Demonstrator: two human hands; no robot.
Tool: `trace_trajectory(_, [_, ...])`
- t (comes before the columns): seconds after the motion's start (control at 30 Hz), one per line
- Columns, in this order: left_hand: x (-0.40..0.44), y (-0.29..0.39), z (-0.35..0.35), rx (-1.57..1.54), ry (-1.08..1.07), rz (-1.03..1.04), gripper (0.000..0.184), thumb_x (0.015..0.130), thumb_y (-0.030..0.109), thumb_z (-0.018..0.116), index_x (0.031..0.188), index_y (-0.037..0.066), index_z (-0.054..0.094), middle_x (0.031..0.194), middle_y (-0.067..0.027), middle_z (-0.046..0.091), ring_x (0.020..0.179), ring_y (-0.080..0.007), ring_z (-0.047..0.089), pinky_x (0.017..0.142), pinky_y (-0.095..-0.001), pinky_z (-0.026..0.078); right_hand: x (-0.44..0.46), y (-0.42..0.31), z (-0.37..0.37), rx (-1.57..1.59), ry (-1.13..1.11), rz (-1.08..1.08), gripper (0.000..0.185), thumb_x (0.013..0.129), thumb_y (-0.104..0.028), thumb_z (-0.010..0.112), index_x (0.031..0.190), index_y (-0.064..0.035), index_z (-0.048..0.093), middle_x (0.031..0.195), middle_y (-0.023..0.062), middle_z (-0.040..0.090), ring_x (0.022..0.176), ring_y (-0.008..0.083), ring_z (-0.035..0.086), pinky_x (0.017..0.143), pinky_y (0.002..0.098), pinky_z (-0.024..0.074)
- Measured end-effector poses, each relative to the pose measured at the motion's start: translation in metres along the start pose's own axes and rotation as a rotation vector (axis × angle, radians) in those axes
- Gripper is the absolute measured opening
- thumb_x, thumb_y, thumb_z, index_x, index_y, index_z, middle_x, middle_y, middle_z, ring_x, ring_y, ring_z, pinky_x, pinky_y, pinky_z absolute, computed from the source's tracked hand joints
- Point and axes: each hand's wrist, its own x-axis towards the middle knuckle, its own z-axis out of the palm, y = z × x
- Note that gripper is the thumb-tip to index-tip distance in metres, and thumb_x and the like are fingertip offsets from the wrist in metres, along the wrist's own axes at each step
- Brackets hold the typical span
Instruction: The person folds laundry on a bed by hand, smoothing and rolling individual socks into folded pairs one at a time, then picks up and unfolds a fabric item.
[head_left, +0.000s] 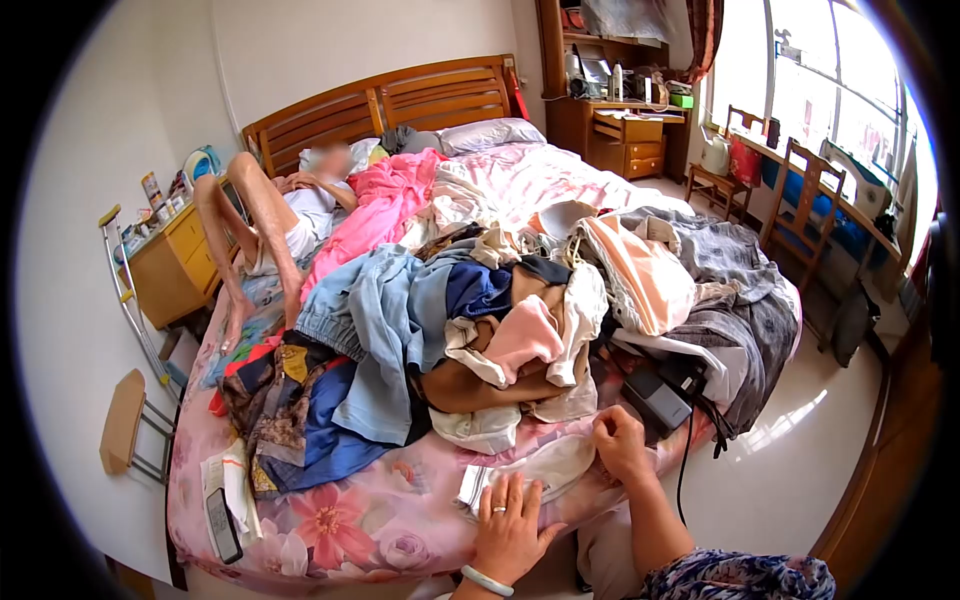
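A white sock (553, 463) with dark stripes at its cuff lies flat on the pink floral sheet (400, 520) at the near edge of the bed. My left hand (510, 525), wearing a ring, rests with its fingers spread at the striped cuff. At the sock's other end is my right hand (622, 445), its fingers curled; whether they hold anything is hidden. Just beyond both hands rises a heap of clothes, with a light blue garment (385, 330), a pink piece (525, 335) and a white cloth (475, 428).
Right of the heap sits a dark grey box (655, 400) with black cables. A phone (222, 525) lies at the bed's left corner. Another person (270, 215) lies on the far left of the bed. A crutch (135, 300) and stool (125, 420) stand left.
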Motion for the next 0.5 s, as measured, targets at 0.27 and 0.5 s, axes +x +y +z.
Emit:
trace_trajectory(0.27, [-0.005,0.004,-0.003,-0.005,0.063,0.028,0.069,0.082,0.048,0.063,0.132,0.004,0.048,0.135,-0.0236,0.046,0.127,-0.0399,0.042,0.106,-0.0531,0.027,0.052,-0.069,-0.002,0.018,0.051,-0.306,0.024,0.089,-0.012,0.058,0.073,0.0021,0.048,0.064,0.0194,0.048,0.056,0.0329,0.049,0.053,0.0396,0.0382])
trace_trajectory(0.5, [0.001,-0.006,-0.007,-0.3,0.297,0.101,0.047,0.08,0.021,0.067,0.121,0.0,0.057,0.129,-0.0225,0.05,0.123,-0.0377,0.046,0.105,-0.0463,0.034,0.087,-0.151,0.032,0.128,-0.376,-0.42,0.019,0.089,-0.015,0.058,0.1,0.0011,0.06,0.085,0.0156,0.064,0.077,0.0231,0.064,0.069,0.0328,0.0494])
